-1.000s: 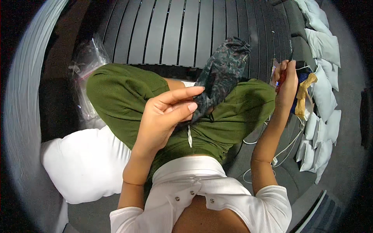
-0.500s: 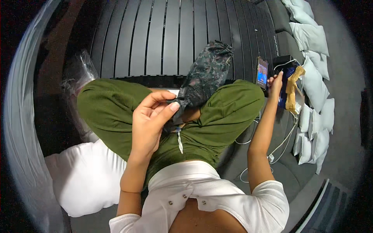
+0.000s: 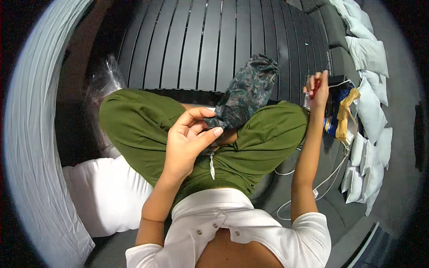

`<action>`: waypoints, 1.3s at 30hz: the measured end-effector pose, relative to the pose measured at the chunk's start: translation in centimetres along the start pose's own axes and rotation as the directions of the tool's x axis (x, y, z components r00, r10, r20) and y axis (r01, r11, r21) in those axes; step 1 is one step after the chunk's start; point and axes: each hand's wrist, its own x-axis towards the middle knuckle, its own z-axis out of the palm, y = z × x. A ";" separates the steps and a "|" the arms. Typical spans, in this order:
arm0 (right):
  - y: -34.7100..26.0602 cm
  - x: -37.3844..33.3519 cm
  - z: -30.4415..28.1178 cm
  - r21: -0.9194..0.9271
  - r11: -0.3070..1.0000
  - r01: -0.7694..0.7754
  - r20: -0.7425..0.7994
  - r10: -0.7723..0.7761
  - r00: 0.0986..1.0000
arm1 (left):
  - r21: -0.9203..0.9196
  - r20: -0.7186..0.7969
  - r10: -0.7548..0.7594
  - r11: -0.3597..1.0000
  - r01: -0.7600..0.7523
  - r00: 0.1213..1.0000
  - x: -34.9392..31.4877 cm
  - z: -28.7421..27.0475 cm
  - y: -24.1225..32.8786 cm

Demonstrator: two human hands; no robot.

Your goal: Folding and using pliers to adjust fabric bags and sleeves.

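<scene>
My left hand [image 3: 185, 143] is over my lap, its thumb and fingers closed on the near end of a camouflage cloth bag [image 3: 250, 85]. The bag is long and soft, with its far end gathered, and lies slanting up and away between my knees. Out to the right, my right hand [image 3: 317, 91] is raised beside my right knee. Its fingers curl around a small red thing [image 3: 317, 85], mostly hidden, whose kind I cannot make out. Just behind that hand, a phone [image 3: 307, 102] is largely covered.
A black slatted table [image 3: 196, 44] stands ahead. Right of my right hand are a blue-and-yellow bag [image 3: 346, 109], white cables [image 3: 333, 183] and several pale cushions [image 3: 368, 58]. Clear plastic wrapping [image 3: 107, 78] and a white pillow [image 3: 107, 192] lie left; a pale curtain [image 3: 35, 147] hangs beyond.
My right hand has risen from beside the blue-and-yellow bag and now has a small red thing in it, covering the phone. My left hand keeps its hold on the camouflage cloth bag.
</scene>
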 end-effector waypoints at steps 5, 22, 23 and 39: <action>-1.3 -8.0 7.5 -0.484 0.818 0.311 0.362 -0.136 0.922 | 0.031 0.036 0.020 0.999 -0.021 0.999 0.1 0.6 0.1; -5.1 -13.4 14.5 -0.492 0.321 0.809 0.806 -0.184 0.563 | 0.136 0.142 0.030 0.989 -0.049 0.989 -0.7 0.6 0.5; -5.3 -13.4 14.5 -0.497 0.308 0.811 0.814 -0.156 0.559 | 0.139 0.133 0.027 0.989 -0.046 0.991 -0.7 0.6 0.5; -6.0 -12.3 14.5 -0.432 0.320 0.843 0.869 -0.100 0.484 | 0.252 0.218 -0.044 0.968 -0.012 0.975 -0.7 0.3 1.6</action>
